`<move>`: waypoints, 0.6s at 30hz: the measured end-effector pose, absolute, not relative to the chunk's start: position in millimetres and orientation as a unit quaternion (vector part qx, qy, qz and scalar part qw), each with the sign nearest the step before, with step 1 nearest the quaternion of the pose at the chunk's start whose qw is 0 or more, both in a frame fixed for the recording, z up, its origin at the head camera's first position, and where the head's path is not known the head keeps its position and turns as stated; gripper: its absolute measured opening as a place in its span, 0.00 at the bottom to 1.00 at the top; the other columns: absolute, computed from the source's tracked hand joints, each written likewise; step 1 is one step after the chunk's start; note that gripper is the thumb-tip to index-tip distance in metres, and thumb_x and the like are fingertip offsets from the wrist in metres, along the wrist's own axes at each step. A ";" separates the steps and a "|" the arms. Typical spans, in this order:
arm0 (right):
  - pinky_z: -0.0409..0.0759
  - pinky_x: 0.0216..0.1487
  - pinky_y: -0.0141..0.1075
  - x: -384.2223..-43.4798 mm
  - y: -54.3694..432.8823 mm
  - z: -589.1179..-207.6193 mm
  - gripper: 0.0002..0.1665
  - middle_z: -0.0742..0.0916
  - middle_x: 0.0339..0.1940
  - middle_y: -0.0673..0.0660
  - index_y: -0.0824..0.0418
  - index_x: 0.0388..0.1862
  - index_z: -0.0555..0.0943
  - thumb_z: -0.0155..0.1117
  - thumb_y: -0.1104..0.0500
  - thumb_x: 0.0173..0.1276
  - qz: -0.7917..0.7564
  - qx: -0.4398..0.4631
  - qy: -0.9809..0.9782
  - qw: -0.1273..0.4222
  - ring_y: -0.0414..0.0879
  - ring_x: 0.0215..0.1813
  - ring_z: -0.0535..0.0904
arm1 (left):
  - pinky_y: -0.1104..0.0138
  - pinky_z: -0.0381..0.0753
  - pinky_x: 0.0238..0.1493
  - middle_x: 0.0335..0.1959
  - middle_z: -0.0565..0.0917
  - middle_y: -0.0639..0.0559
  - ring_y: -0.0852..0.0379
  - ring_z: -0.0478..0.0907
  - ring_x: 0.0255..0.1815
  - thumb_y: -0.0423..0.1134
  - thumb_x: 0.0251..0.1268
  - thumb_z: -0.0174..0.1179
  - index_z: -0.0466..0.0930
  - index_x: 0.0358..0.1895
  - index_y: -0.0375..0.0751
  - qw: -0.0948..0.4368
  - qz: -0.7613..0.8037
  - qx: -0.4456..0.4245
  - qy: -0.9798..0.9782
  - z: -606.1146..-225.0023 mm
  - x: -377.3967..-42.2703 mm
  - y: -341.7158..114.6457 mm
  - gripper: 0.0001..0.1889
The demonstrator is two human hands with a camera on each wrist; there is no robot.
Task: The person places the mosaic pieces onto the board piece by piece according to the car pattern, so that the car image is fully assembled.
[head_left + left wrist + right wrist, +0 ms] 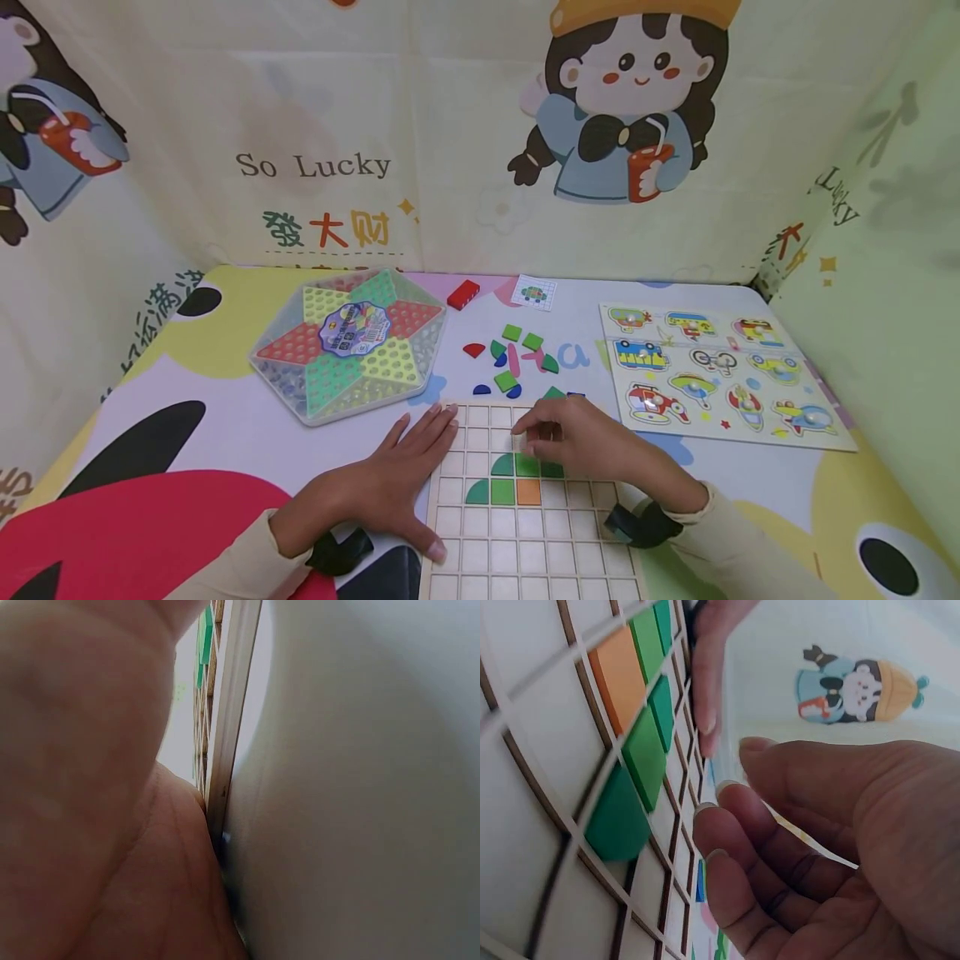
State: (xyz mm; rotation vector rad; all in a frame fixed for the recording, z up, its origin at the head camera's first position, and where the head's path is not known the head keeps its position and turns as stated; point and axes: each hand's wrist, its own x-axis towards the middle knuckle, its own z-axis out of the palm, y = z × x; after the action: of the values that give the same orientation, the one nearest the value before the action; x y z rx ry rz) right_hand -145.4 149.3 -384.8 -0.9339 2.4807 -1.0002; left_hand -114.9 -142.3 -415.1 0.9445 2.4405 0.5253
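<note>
A wooden grid board [517,542] lies at the front of the table. My left hand [382,487] rests along its left edge with fingers spread; the left wrist view shows the palm beside the board's side [234,712]. Over the board's upper middle, my right hand [588,442] has bent fingers and thumb. In the right wrist view, a gap separates thumb [802,772] and fingertips, with nothing between them. Below that hand sit an orange square [528,492], green squares [502,492] and dark green quarter-round pieces [477,492] in the cells.
Loose green squares [506,382], blue half-rounds [482,390] and a red piece [473,351] lie beyond the board. Behind them are a small pattern card [534,292] and a red block [463,294]. A hexagonal game case [352,350] stands left, a vehicle puzzle board [720,375] right.
</note>
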 end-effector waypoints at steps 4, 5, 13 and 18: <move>0.76 0.32 0.31 -154.8 145.7 -389.4 0.09 0.84 0.34 0.43 0.59 0.44 0.87 0.68 0.65 0.65 -0.366 -0.318 0.864 0.136 0.41 0.32 0.75 | 0.45 0.25 0.69 0.79 0.30 0.53 0.54 0.21 0.77 0.77 0.40 0.64 0.35 0.79 0.43 0.235 0.194 0.348 0.887 -414.9 -115.1 -142.9 0.69; 0.76 0.32 0.30 -156.5 144.3 -390.6 0.09 0.85 0.34 0.43 0.58 0.43 0.87 0.68 0.65 0.65 -0.370 -0.316 0.863 0.136 0.41 0.32 0.75 | 0.44 0.25 0.69 0.79 0.30 0.53 0.54 0.22 0.77 0.77 0.40 0.64 0.35 0.79 0.43 0.235 0.194 0.348 0.887 -414.7 -115.2 -142.9 0.69; 0.74 0.30 0.30 -167.9 133.7 -396.3 0.08 0.84 0.34 0.42 0.58 0.42 0.87 0.68 0.64 0.65 -0.367 -0.315 0.866 0.124 0.41 0.31 0.74 | 0.45 0.25 0.69 0.79 0.29 0.54 0.54 0.21 0.76 0.77 0.40 0.63 0.35 0.79 0.44 0.237 0.191 0.349 0.886 -414.5 -115.6 -142.2 0.69; 0.76 0.33 0.31 -178.2 126.4 -394.4 0.08 0.86 0.36 0.45 0.58 0.43 0.87 0.68 0.65 0.65 -0.375 -0.304 0.868 0.118 0.42 0.33 0.75 | 0.45 0.24 0.69 0.79 0.30 0.53 0.54 0.21 0.76 0.77 0.40 0.63 0.35 0.79 0.44 0.238 0.191 0.346 0.887 -414.2 -115.3 -142.7 0.69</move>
State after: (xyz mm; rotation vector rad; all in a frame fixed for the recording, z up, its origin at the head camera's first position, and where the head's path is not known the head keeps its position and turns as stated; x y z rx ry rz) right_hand -178.2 126.4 -394.4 -0.8894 2.5389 -1.0979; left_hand -115.3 -142.7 -414.2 0.9472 2.4303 0.5234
